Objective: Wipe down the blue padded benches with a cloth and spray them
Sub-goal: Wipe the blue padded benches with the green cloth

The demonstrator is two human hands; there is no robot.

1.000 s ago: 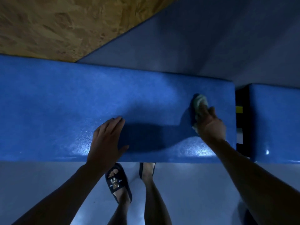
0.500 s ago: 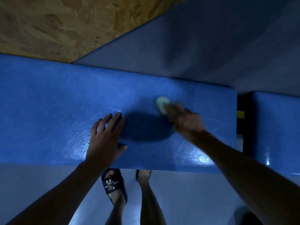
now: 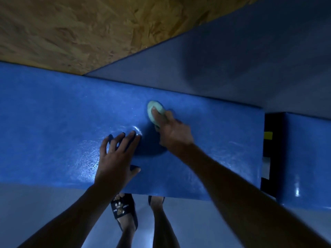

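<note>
Blue padded vinyl fills the middle of my view: the counter I am working on runs from 9 o'clock across to about 3 o'clock, its top glistening with fine droplets and streaks near the centre. My right hand reaches in from 4 o'clock and rests on a pale green cloth, which sits bunched on the counter top slightly above centre, toward 12 o'clock. Its fingers are curled over the wad and press it down, so that grip is closed on the cloth; how much fabric is tucked under the palm I cannot quite tell in this dim light. My left hand lies flat on the counter just below and to the 8 o'clock side of the cloth, fingers spread and straight, holding nothing. The 2 hands are near each other but apart. A dark shadow pools between them. At 3 o'clock a second blue bench stands beside the first, with a narrow black gap between them showing a yellow patch. Chipboard wall panelling takes up 11 o'clock, a grey-blue wall 1 o'clock. Down at 6 o'clock I see 2 feet, the left in a black slide sandal, on a pale floor.
</note>
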